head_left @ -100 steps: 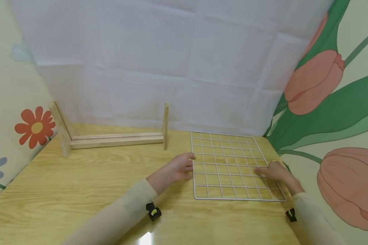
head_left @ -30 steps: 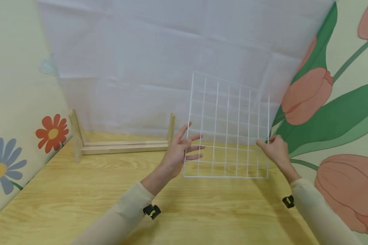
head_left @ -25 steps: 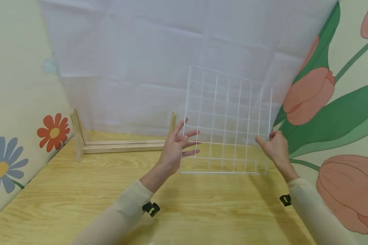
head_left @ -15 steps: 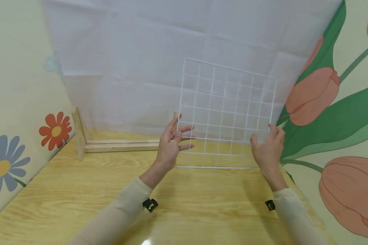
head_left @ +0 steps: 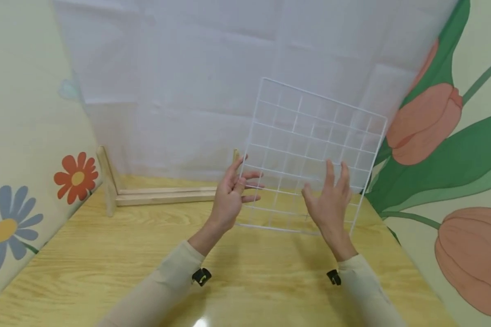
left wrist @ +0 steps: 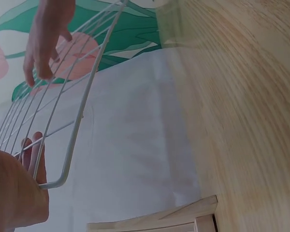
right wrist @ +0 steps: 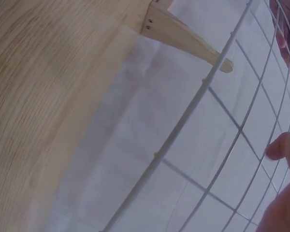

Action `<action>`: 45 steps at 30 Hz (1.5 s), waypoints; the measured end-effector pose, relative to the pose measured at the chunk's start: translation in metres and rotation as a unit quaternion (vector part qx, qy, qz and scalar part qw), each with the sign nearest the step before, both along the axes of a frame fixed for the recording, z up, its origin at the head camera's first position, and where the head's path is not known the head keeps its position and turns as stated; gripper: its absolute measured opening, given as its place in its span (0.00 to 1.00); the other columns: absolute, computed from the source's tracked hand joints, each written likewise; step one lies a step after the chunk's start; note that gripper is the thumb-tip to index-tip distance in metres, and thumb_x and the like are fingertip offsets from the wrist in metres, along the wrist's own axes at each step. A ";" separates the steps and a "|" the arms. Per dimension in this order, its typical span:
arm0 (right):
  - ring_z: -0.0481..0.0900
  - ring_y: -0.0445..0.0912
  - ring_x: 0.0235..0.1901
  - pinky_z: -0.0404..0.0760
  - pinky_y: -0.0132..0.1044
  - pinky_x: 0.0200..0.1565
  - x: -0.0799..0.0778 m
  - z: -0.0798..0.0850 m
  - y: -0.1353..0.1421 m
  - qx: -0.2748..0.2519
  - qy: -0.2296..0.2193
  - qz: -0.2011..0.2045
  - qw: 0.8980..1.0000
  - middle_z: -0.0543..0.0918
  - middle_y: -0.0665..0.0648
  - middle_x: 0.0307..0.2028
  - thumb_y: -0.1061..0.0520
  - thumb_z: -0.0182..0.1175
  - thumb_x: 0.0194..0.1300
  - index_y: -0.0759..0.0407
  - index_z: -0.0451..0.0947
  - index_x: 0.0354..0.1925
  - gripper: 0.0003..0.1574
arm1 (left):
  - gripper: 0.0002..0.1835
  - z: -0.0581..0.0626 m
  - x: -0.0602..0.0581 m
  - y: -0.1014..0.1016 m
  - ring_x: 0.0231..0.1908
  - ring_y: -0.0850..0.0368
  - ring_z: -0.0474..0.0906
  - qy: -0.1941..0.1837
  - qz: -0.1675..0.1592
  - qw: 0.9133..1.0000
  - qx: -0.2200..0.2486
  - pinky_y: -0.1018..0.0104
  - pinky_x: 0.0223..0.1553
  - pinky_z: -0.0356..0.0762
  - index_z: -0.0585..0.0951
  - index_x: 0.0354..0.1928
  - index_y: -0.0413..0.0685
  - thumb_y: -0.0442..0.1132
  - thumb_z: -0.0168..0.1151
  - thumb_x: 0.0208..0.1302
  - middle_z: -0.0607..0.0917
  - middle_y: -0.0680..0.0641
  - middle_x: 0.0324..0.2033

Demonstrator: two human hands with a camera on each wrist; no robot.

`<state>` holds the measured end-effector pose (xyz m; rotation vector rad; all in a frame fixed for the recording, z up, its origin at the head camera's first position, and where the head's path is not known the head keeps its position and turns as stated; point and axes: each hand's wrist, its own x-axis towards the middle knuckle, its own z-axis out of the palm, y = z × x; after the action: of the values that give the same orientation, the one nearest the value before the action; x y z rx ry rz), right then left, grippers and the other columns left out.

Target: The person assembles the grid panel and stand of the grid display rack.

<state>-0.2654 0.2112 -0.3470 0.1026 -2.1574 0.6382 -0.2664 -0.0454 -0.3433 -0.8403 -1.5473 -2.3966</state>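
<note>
A white wire grid panel (head_left: 294,126) is held up off the table, tilted with its right side lower. My left hand (head_left: 226,202) grips its left edge near the lower corner, thumb in front and fingers behind the wires. In the left wrist view that corner of the grid sits in the left hand (left wrist: 19,193). My right hand (head_left: 329,206) is in front of the grid's lower right part, fingers spread and raised. Whether its fingertips touch the wires is unclear. From the right wrist, the grid (right wrist: 239,129) runs beside the right hand (right wrist: 285,198).
A low wooden stand (head_left: 167,197) with two uprights stands at the back left of the wood-grain table (head_left: 118,263); the left hand partly covers its right upright. A white cloth (head_left: 188,91) hangs behind. Flower-painted walls (head_left: 425,122) close in both sides.
The grid was lying on the table and has been lifted upright, then tilted down to the right. My right hand has left its right edge and moved leftward, fingers opening; the left keeps its grip.
</note>
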 end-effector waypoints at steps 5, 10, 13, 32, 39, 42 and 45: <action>0.58 0.63 0.70 0.59 0.70 0.60 -0.006 0.001 0.008 -0.027 -0.009 -0.006 1.000 0.50 0.63 0.77 0.50 0.66 0.62 0.49 0.59 0.78 0.49 | 0.28 -0.004 -0.004 -0.001 0.51 0.26 0.78 0.001 -0.004 1.000 -0.010 0.44 0.43 0.84 0.61 0.78 0.52 0.27 0.39 0.81 0.80 0.32 0.56; 0.69 0.63 0.60 0.72 0.65 0.52 -0.008 -0.004 0.011 -0.075 0.008 0.019 0.997 0.61 0.66 0.70 0.55 0.73 0.56 0.55 0.71 0.70 0.44 | 0.29 -0.012 -0.006 -0.004 0.52 0.24 0.76 0.004 -0.002 0.999 -0.033 0.46 0.43 0.85 0.61 0.78 0.57 0.27 0.39 0.81 0.81 0.35 0.56; 0.72 0.64 0.57 0.76 0.61 0.50 -0.008 -0.006 0.011 -0.091 0.019 0.030 0.995 0.65 0.67 0.67 0.56 0.76 0.52 0.56 0.75 0.66 0.43 | 0.30 -0.017 -0.008 -0.007 0.51 0.29 0.79 0.000 -0.003 0.999 -0.042 0.48 0.44 0.85 0.61 0.78 0.60 0.28 0.39 0.81 0.81 0.35 0.57; 0.77 0.57 0.44 0.78 0.50 0.43 -0.005 -0.001 0.007 -0.084 0.048 0.055 0.994 0.72 0.67 0.57 0.57 0.85 0.43 0.60 0.82 0.58 0.42 | 0.24 -0.032 -0.023 -0.082 0.51 0.41 0.82 0.023 0.032 0.966 -0.257 0.43 0.48 0.83 0.65 0.75 0.52 0.43 0.49 0.82 0.80 0.37 0.56; 0.76 0.56 0.42 0.77 0.47 0.43 -0.003 0.009 0.006 -0.090 0.065 0.051 0.993 0.71 0.67 0.56 0.57 0.85 0.43 0.61 0.82 0.57 0.41 | 0.24 -0.013 -0.036 -0.153 0.54 0.43 0.79 0.049 0.264 0.887 -0.375 0.43 0.52 0.78 0.69 0.73 0.49 0.49 0.46 0.82 0.81 0.41 0.58; 0.77 0.56 0.42 0.77 0.47 0.43 -0.001 0.010 0.010 -0.099 0.068 0.049 0.992 0.71 0.68 0.56 0.58 0.86 0.42 0.61 0.82 0.56 0.41 | 0.24 -0.004 -0.039 -0.176 0.57 0.42 0.76 0.057 0.347 0.855 -0.382 0.42 0.53 0.74 0.70 0.71 0.46 0.47 0.46 0.80 0.80 0.40 0.58; 0.77 0.58 0.42 0.76 0.47 0.42 0.000 0.010 0.015 -0.102 0.072 0.050 0.991 0.71 0.68 0.55 0.59 0.86 0.41 0.61 0.82 0.56 0.42 | 0.22 -0.003 -0.041 -0.194 0.52 0.39 0.76 0.093 0.437 0.805 -0.389 0.42 0.49 0.73 0.74 0.67 0.43 0.42 0.49 0.78 0.81 0.39 0.56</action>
<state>-0.2651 0.2260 -0.3374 0.1417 -1.9460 0.8792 -0.3071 -0.2393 -0.3463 -0.2776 -2.1825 -0.9854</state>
